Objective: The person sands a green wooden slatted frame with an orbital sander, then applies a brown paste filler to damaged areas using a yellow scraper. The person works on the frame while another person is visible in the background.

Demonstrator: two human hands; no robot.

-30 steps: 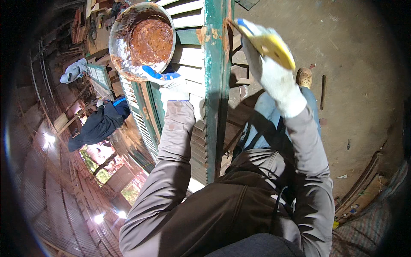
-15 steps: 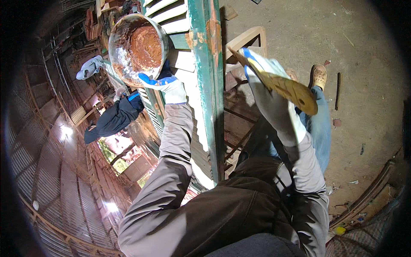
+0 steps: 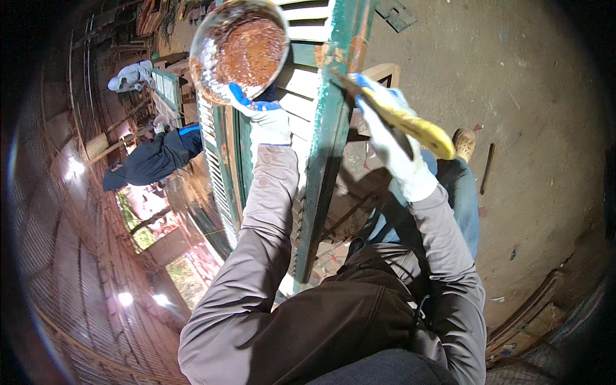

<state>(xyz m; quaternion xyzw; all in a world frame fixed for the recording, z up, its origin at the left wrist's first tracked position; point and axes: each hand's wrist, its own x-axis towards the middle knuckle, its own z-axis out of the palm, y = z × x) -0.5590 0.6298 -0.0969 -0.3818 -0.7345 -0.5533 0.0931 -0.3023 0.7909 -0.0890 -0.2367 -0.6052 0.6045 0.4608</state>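
Note:
A metal bowl [image 3: 204, 61] with reddish-brown paste [image 3: 253, 54] in it is tilted toward me at the upper left. My left hand [image 3: 269, 123], in a white glove with a blue palm, grips its lower rim. In my right hand [image 3: 393, 149], also gloved, is a yellow-handled putty knife [image 3: 423, 130]. Its tip comes close to the edge of a green louvred shutter [image 3: 328, 96]; whether they touch I cannot tell. Brown patches of paste [image 3: 330, 54] mark the shutter's frame beside the bowl. My right fingers are partly hidden and slightly blurred.
Beyond the shutter's right side stands a wooden frame [image 3: 385, 72]. A flat dark piece [image 3: 396, 14] and a thin strip [image 3: 487, 168] lie on the floor. At the left are a person in dark clothes [image 3: 151, 159] and another in light clothes [image 3: 131, 76].
My right hand has brought the putty knife left, nearer the shutter's edge. The bowl, still in my left hand, appears higher and farther right as the whole view shifts.

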